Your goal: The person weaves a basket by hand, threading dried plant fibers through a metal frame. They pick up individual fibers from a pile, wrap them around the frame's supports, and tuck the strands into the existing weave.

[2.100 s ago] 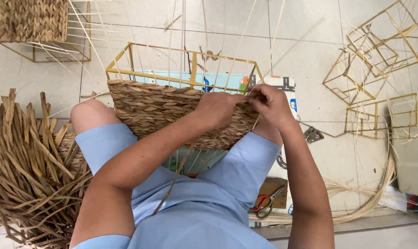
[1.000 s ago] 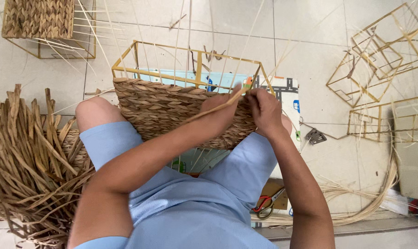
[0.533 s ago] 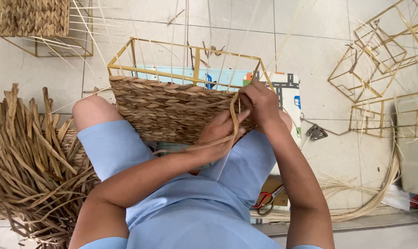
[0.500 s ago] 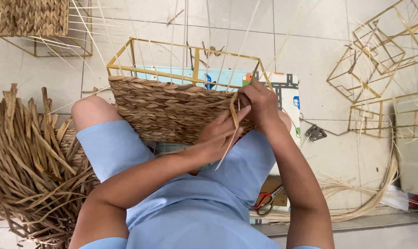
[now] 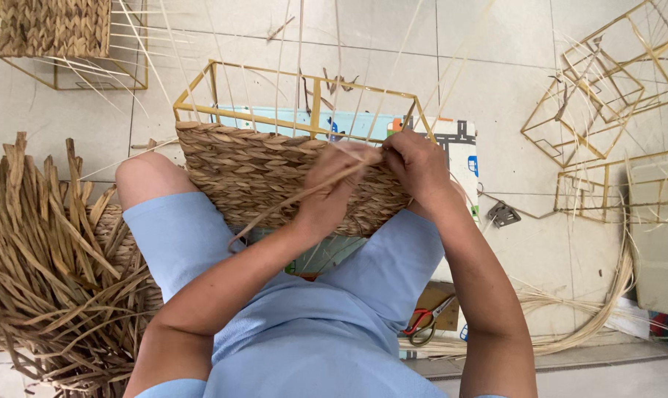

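The half-woven basket (image 5: 275, 177) rests on the person's lap, its gold wire frame (image 5: 304, 96) rising bare above the woven band, thin upright stakes (image 5: 334, 66) sticking up through it. Both hands meet at the band's top edge, right of centre. The left hand (image 5: 334, 184) is closed on a flat straw strand (image 5: 297, 199), which trails down and left across the weave toward the knee; the right hand (image 5: 419, 166) is pinched shut on the same strand just beside it, fingertips nearly touching the left's. A big pile of loose straw (image 5: 46, 273) lies on the floor at the left, 1 partly woven frame (image 5: 54, 29) sits at top left, several empty wire frames (image 5: 614, 81) lie at the right, and red-handled scissors (image 5: 422, 324) lie by the right leg. Judging from this, the main risk is the dry strand creasing or splitting where the 2 hands bend it sharply. A loose pull would likely leave a gap in the row; too hard a pull could bow a thin stake out of line. The basket is only propped on the thighs, so a tug toward the right could tip it off the lap.
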